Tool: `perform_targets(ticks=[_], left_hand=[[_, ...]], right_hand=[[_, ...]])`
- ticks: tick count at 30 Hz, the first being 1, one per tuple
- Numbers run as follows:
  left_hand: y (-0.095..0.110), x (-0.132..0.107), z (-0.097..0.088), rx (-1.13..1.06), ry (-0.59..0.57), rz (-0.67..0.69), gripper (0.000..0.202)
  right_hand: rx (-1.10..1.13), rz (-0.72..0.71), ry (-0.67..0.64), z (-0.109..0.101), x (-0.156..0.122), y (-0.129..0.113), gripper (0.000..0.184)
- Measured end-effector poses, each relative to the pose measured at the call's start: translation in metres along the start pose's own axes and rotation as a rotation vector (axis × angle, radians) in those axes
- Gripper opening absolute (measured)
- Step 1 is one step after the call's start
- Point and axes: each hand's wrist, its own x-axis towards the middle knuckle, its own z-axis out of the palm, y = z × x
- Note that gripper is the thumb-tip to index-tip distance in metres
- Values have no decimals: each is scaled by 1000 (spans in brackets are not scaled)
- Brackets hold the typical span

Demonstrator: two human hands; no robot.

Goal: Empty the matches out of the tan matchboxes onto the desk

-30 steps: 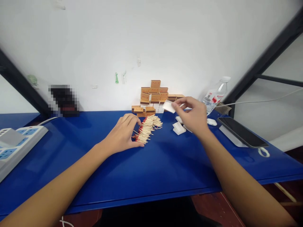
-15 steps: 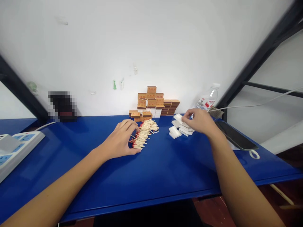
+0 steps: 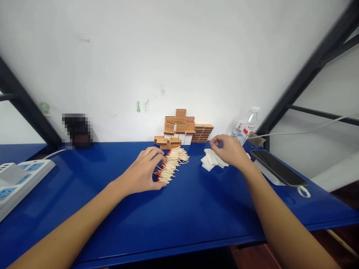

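A heap of loose wooden matches [image 3: 172, 166] with red heads lies on the blue table. My left hand [image 3: 147, 168] curves around its left side, thumb and fingers apart, fingertips at the match heads. Above a small pile of white matchbox trays [image 3: 213, 160], my right hand [image 3: 228, 149] is raised with its fingers curled and thumb close to them. I see nothing between those fingertips. Behind the matches, orange-brown matchboxes [image 3: 181, 128] are stacked against the wall, with a neat brown stack [image 3: 203, 133] beside them.
A plastic water bottle [image 3: 246, 125] stands behind my right hand. Further right, a phone [image 3: 279, 167] rests on a white object, with a cable nearby. A white power strip [image 3: 29, 177] lies on the left, and a blurred dark object [image 3: 78, 130] leans at the wall.
My right hand has lifted off the white trays and shifted slightly left; the pile now lies flatter. My left hand stays by the matches. The camera view has tilted a little.
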Motion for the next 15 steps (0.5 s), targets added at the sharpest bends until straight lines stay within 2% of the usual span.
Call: perform_targets(ticks=[4,7,9,11,13,15], left_hand=[[0,-1,-1,-22,-3,9,50],[1,-1,-3,-53,-34,-24,47],[1,-1,-4,-79,-50,-44,46],[1,-1,-5,-105,-58,-56,45],[2,-1,-5,-125,-56,-51,41],[4,0,-4,-126,-52,-33,34]], right_hand=[[14,28,-50,-8,31,4,16],[-19,86,-17,-21,66,10,15],[-13,90,11,-29,86,3,14],[90,-3,-62,-32,97,-16,15],[241,-192,-266,-28,100,-49,22],[289,-357,-457,-16,98,-88,24]])
